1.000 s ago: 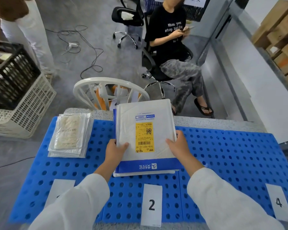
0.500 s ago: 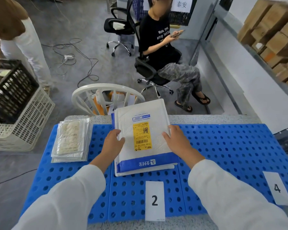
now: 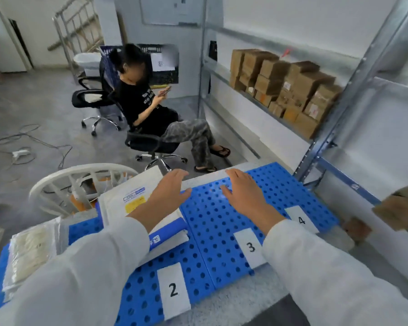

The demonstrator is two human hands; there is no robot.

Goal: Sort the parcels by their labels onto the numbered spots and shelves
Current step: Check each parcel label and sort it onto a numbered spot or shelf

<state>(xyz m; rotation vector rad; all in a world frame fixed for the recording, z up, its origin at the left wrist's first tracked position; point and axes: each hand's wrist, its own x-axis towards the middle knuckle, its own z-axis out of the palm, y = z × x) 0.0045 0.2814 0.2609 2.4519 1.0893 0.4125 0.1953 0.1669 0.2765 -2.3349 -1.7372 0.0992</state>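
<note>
A blue perforated mat (image 3: 210, 222) is laid on the bench (image 3: 233, 302), and three white cards are set on it near the front edge: card "2" (image 3: 173, 290), card "3" (image 3: 250, 247) and card "4" (image 3: 300, 220). A stack of white parcels (image 3: 119, 210), with a yellow label (image 3: 134, 204) and a blue band on the top one, is placed on the mat just behind card "2". The left hand (image 3: 167, 191) is held palm down over the right edge of this stack with its fingers straight and nothing gripped; whether the parcel is touched cannot be told. The right hand (image 3: 243, 194) is held flat above the bare mat behind card "3", its fingers also spread and empty. A pile of clear bags (image 3: 31, 250) is seen at the left end of the mat. Cardboard boxes (image 3: 285, 88) are stacked on the metal rack (image 3: 365, 74) at the right, and a seated person (image 3: 149, 109) is seen beyond the bench.
</note>
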